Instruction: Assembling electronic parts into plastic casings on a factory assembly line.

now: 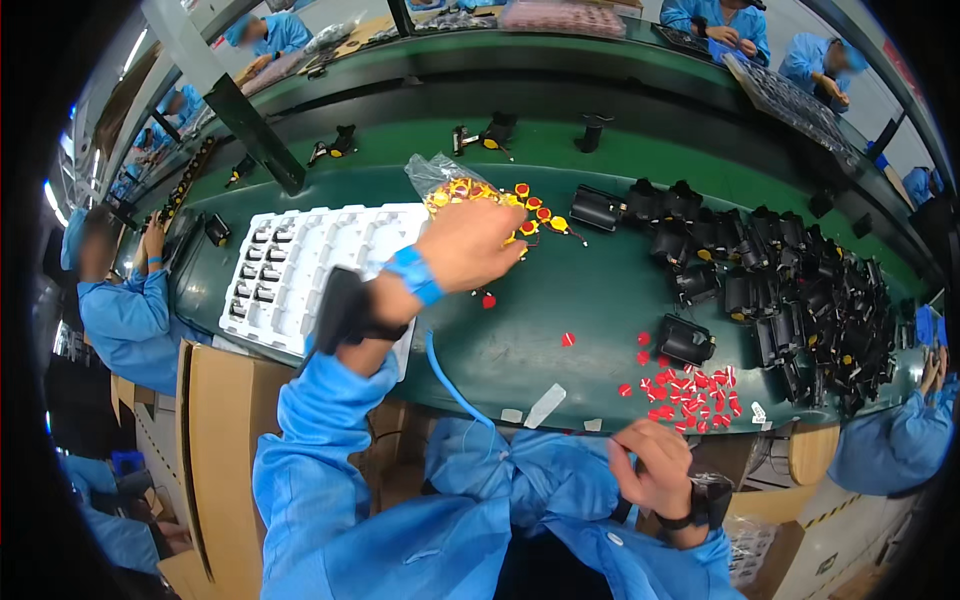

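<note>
Plainly works at a green bench (pixel 560 350), bowed by the lens, in a workshop shared with at least six co-workers (pixel 125 310) in blue, and faces a green ledge (pixel 400 145) beyond. Holds the left hand (pixel 475 245) over yellow parts (pixel 545 214) spilling from a clear bag (pixel 432 175), fingers bent down; cannot tell whether pinching any. Holds the right hand (pixel 655 470) loosely curled at the near edge, just below red discs (pixel 695 385); cannot tell whether gripping anything. Counts one white tray (pixel 310 265) with about ten dark pieces (pixel 270 272) in its left part; four black pieces (pixel 495 130) along the ledge; one black housing (pixel 686 341) beside the red discs, another just right of the yellow parts, and dozens more heaped at right; dozens of red discs, too overlapped to total; three pale tape scraps (pixel 545 406); one blue cord (pixel 447 375). Loses part of the tray behind the left forearm, cannot make out the fingertips of either hand, and sees several co-workers cut off by the dark rim.
</note>
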### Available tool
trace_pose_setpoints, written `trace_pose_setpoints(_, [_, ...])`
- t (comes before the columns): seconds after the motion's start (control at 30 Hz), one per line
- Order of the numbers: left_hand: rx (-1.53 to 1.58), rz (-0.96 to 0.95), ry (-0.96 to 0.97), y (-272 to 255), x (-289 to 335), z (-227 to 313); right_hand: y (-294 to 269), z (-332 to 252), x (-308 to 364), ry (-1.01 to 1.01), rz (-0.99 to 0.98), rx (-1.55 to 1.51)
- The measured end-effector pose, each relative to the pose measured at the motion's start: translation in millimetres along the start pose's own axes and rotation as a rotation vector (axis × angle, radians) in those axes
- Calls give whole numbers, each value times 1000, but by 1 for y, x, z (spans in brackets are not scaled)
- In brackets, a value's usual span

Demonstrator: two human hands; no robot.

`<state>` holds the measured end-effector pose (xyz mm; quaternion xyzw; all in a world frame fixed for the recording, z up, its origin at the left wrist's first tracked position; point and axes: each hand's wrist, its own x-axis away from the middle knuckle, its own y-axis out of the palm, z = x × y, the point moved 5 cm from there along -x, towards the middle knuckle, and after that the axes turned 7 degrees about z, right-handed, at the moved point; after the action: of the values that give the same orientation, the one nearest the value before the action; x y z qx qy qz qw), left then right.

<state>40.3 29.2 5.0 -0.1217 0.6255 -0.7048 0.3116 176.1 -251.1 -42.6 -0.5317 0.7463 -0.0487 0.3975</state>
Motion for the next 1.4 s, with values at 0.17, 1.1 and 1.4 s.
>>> trace_pose_setpoints(0.17, [-208,-80,210,40,-46,7,39,-26,-34,-279,20,-154])
trace_pose_setpoints(1.1, [561,-61,362,-6,39,88,0,-6,-80,-66,290,187])
trace_pose_setpoints(1.4, [1444,-292,-186,13,81,127,18,11,-24,693,156,-1214])
